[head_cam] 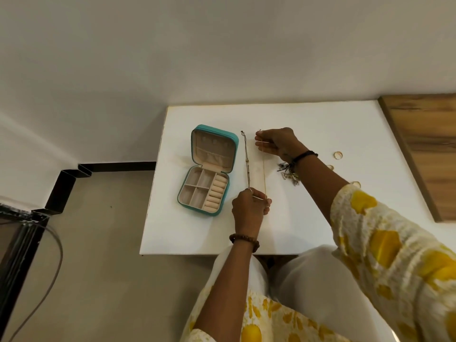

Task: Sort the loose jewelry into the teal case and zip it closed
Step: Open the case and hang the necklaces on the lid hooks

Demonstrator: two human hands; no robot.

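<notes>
Both hands work over the white table (308, 218), each pinching one end of a fine gold chain (264, 174) pulled out straight between them. Right hand (277, 143) is at the far end, fingers curled and closed on the chain near its clasp; left hand (249, 206) is at the near end, thumb and fingers closed on it. Whether the left hand also touches the darker chain (246, 161), which lies straight just beside the fine one and ends at those fingers, cannot be told.

Left of both chains sits the teal case (209, 169), unzipped and lying open flat: the lid faces up with its pocket and hooks, and the tray shows square compartments and a row of ring rolls, all apparently vacant. Under the right wrist is a small heap of loose pieces (290, 175), too tangled to name. Further right lie a gold ring (338, 155) and two more partly hidden by the forearm.

Judging from this, the step in hand is laying out or untangling the necklaces, and sorting into the case has barely begun. The next move probably calls for carrying the fine chain across to the lid and hooking it there without it knotting or snagging the darker chain.
</notes>
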